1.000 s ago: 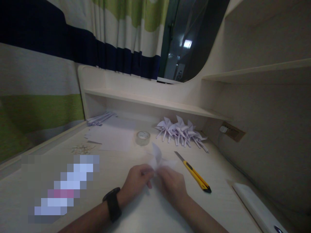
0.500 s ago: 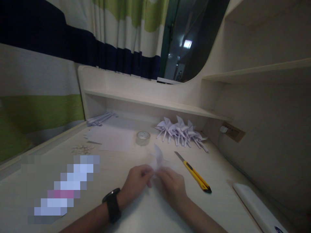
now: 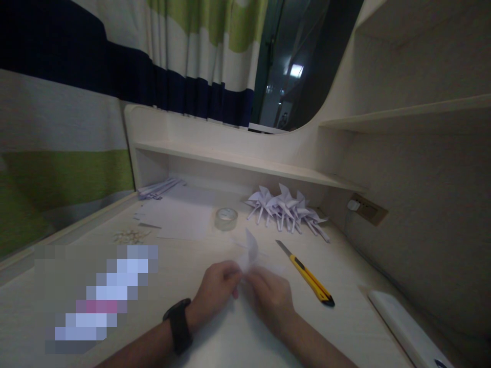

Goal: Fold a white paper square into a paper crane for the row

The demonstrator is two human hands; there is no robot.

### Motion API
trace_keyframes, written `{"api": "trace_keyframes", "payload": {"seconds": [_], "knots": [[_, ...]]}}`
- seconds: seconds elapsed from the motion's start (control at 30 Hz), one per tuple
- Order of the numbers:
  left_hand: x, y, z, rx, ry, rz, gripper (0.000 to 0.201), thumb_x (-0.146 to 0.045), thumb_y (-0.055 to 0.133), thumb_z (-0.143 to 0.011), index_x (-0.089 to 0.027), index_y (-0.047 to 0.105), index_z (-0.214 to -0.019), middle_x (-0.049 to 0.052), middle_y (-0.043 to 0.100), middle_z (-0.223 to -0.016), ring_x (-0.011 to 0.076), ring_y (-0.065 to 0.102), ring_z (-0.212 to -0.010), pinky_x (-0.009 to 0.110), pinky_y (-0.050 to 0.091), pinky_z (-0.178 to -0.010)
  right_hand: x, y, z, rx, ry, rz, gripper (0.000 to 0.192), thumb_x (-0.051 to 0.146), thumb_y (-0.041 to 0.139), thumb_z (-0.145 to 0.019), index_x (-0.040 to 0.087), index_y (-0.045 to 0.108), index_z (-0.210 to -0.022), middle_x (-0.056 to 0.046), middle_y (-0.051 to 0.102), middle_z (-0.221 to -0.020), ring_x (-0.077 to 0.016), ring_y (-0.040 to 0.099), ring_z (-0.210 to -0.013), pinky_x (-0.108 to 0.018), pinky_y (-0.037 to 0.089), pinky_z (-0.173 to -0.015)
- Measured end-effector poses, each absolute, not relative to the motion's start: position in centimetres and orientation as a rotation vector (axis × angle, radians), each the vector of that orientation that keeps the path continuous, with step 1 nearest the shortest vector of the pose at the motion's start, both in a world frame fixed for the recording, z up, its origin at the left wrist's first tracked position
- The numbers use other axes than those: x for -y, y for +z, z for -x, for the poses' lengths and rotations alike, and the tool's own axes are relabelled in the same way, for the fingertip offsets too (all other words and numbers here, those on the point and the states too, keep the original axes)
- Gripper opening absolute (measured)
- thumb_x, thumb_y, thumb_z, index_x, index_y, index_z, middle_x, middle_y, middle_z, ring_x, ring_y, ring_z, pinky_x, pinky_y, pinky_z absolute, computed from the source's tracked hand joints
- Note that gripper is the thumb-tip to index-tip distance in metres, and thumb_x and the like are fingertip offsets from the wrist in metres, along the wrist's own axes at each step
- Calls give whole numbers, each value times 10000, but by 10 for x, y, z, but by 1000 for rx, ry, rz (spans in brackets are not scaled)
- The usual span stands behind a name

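On pale wooden table, near front edge, our left hand and right hand both pinch small white folded paper piece. We judge: keep pinch tight, crease edges aligned, yellow utility knife apart.

My desk sits in dim, bluish light, and everything looks grainy and soft. The brightest spot is a small lamp reflection in the dark window. My left hand and right hand are slightly blurred, casting only faint shadows. Shelf edges bow near the frame's borders. A pixelated patch covers part of the desk.
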State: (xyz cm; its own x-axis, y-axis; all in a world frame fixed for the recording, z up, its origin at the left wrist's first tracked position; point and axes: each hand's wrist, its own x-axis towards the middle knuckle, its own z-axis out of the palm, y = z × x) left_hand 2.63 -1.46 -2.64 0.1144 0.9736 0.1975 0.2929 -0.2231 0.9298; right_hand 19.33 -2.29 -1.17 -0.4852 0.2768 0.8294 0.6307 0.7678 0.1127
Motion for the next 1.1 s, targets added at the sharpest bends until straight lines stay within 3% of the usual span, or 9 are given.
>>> {"api": "trace_keyframes", "payload": {"seconds": [0.4,0.63,1.0,1.1], "knots": [[5,-42,-28,-1119,1209,-1476,72,-182,546,-730,-156,583,-674,1,603,-596,138,591,-475,214,435,-434,21,-12,-196,2129,-401,731,188,116,465,-863,151,628,-950,-83,692,-842,-170,658,-707,-235,506,-583],[7,-38,-24,-1190,1199,-1536,120,-197,552,-737,-151,604,-639,4,603,-552,123,556,-445,204,409,-435,23,-10,-194,2134,-407,739,190,115,461,-859,159,625,-943,-85,688,-851,-164,651,-707,-227,494,-582],[8,-31,-24,-1300,1195,-1529,137,-256,592,-728,-141,665,-725,54,705,-710,127,583,-444,227,452,-460,24,-9,-194,2114,-411,751,197,124,438,-859,164,616,-934,-80,679,-814,-163,640,-693,-230,493,-573],[14,-21,-20,-1296,1202,-1532,191,-274,561,-747,-152,680,-832,58,715,-811,147,625,-505,240,478,-486,22,-10,-196,2089,-375,787,209,94,437,-835,158,612,-930,-84,673,-819,-168,638,-692,-236,501,-568]]}}
